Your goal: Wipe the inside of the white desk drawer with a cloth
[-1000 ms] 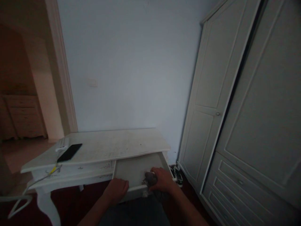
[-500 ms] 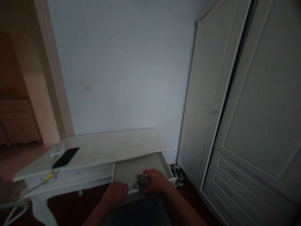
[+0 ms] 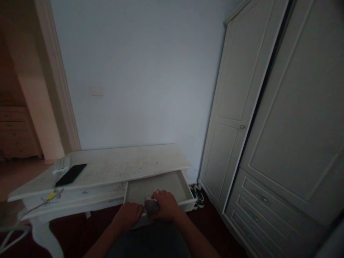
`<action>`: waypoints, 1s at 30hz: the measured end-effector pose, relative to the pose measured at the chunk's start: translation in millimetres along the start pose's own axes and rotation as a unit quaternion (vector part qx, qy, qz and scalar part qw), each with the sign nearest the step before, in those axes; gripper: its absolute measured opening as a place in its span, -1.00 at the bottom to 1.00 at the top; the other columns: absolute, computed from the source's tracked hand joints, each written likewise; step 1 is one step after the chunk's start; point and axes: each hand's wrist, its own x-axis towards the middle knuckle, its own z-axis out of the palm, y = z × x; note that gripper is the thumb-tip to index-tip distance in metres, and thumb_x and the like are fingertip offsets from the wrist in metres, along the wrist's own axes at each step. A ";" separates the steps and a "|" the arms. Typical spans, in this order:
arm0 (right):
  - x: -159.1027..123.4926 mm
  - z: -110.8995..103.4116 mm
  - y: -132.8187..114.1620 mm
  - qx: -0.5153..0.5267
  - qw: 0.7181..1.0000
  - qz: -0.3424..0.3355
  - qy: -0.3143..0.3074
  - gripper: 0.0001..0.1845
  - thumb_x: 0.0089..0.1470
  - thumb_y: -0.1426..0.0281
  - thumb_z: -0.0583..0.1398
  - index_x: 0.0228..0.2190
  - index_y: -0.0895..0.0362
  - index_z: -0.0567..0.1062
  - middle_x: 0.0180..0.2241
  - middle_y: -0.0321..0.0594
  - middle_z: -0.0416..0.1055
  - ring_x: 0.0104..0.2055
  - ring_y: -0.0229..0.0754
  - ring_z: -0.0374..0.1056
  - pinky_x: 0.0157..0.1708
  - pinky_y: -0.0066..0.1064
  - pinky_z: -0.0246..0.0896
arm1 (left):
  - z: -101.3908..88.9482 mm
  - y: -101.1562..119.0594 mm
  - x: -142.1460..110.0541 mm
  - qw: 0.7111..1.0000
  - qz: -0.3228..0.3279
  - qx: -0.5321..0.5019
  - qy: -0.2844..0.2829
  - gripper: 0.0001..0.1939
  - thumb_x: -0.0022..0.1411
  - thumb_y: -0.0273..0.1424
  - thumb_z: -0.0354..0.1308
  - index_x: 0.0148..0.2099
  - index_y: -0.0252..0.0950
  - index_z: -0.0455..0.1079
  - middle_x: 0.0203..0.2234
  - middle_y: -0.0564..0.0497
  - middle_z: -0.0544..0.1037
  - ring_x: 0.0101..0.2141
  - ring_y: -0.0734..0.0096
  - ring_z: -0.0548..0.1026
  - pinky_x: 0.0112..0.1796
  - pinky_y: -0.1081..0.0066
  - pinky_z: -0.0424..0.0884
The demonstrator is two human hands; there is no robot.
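A white drawer [image 3: 139,189] is pulled out from the table, its inside bare where it shows. At its front left corner, my left hand [image 3: 130,214] is closed over the edge of the drawer. My right hand [image 3: 164,205] is wrapped round a bunched grey cloth [image 3: 152,206], which rests at the drawer's front edge close beside my left hand. My fingers and the cloth hide much of the drawer front.
The white table [image 3: 107,162] bears a black phone-like slab [image 3: 71,175] and a white object [image 3: 61,165] on the left. A cable [image 3: 49,198] with a yellow tag hangs there. Shoes [image 3: 198,196] stand by the wardrobe [image 3: 225,143] at right.
My right hand has slid the cloth left along the drawer's front edge, closer to my left hand. The left hand keeps its place on the drawer. The view has shifted slightly.
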 end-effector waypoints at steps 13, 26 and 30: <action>-48.4 -28.0 70.3 0.055 0.996 0.065 0.003 -0.02 -0.24 0.07 0.57 0.20 -0.03 0.45 0.19 -0.06 0.45 0.24 0.21 0.31 0.19 -0.13 0.16 | 31.5 -10.4 4.2 0.990 0.084 0.108 0.035 -0.64 0.34 -0.61 -0.05 0.07 -0.35 0.45 -0.21 -0.30 0.65 -0.20 0.00 0.65 -0.20 0.08 0.53; -1.2 9.0 -15.5 0.014 0.999 -0.008 0.031 -0.25 -0.07 -0.01 0.46 0.12 -0.05 0.48 0.06 -0.09 0.51 0.13 0.16 0.38 0.07 -0.14 0.24 | 5.7 -2.8 -0.5 1.000 -0.003 0.002 0.004 -0.52 0.50 -0.38 -0.21 -0.08 -0.34 0.58 -0.21 -0.30 0.68 -0.17 -0.03 0.67 -0.14 0.11 0.49; 0.0 11.5 -18.2 0.028 0.999 -0.029 0.036 -0.25 -0.04 -0.01 0.43 0.15 -0.06 0.45 0.06 -0.09 0.50 0.11 0.14 0.39 0.05 -0.17 0.25 | 2.1 -1.5 -1.4 1.000 -0.006 0.012 -0.004 -0.45 0.51 -0.37 -0.27 -0.07 -0.36 0.60 -0.21 -0.31 0.69 -0.17 -0.04 0.67 -0.14 0.09 0.51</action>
